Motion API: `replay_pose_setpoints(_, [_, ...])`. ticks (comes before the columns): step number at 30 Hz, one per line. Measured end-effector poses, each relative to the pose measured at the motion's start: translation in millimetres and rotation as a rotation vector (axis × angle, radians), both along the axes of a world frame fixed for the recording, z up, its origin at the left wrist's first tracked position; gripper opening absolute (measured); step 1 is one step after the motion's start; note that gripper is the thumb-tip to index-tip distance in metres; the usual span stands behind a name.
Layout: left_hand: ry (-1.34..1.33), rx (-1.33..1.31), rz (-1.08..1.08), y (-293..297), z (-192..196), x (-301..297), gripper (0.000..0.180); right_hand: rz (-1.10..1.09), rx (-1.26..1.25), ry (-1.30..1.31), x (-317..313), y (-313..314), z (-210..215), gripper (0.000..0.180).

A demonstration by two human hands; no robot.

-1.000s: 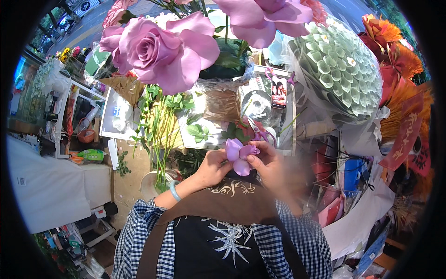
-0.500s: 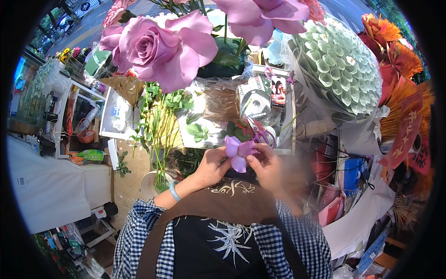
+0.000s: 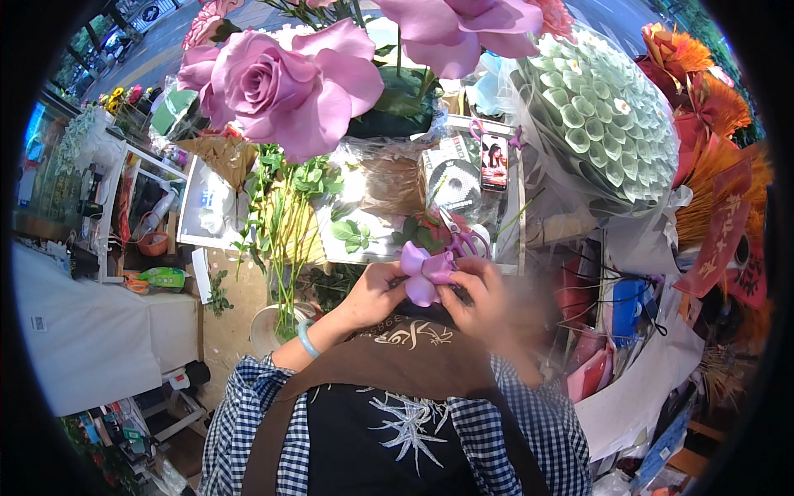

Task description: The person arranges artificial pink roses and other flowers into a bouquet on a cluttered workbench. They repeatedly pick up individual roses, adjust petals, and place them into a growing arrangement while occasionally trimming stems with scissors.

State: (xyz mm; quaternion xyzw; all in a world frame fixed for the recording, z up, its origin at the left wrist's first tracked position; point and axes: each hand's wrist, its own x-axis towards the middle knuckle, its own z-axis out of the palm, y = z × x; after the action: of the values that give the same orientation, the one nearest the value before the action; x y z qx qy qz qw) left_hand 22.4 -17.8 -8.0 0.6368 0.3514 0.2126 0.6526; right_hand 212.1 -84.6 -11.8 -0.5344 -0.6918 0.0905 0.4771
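A small purple rose (image 3: 426,273) with its outer petals spread is held in front of my chest, above the brown apron (image 3: 397,351). My left hand (image 3: 372,295) pinches it from the left, thumb and fingers closed at the bloom's base. On the other side, my right hand (image 3: 477,293) grips an outer petal between thumb and forefinger; its wrist is blurred. The stem is hidden. Just beyond the bloom lie purple-handled scissors (image 3: 470,241) on the table's near edge. Larger mauve roses (image 3: 277,87) rise close to the camera at the top.
Cut green stems (image 3: 287,223) lean over a white bucket (image 3: 263,326) at the left. On the white table (image 3: 331,240) are loose leaves (image 3: 351,235), a ribbon roll (image 3: 455,183) and a phone (image 3: 495,163). A wrapped pale green bouquet (image 3: 608,107) stands at the right.
My right fingers have shifted slightly along the rose's right petal, and the front petal sits a little further left. My left hand keeps its pinch and has barely moved.
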Motion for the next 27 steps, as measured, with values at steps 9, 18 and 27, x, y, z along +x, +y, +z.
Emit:
replay_pose_setpoints(9, [0.014, -0.050, -0.032, 1, 1, -2, 0.024, 0.018, -0.007, -0.070, -2, -2, -4, 0.024])
replay_pose_setpoints(18, [0.010, -0.074, -0.009, -1, -4, -1, 0.024, -0.070, 0.117, -0.114, -7, -2, -7, 0.024])
replay_pose_setpoints(27, [0.038, -0.071, -0.012, -1, -3, -3, 0.024, 0.002, 0.139, -0.252, -6, 5, 5, 0.022])
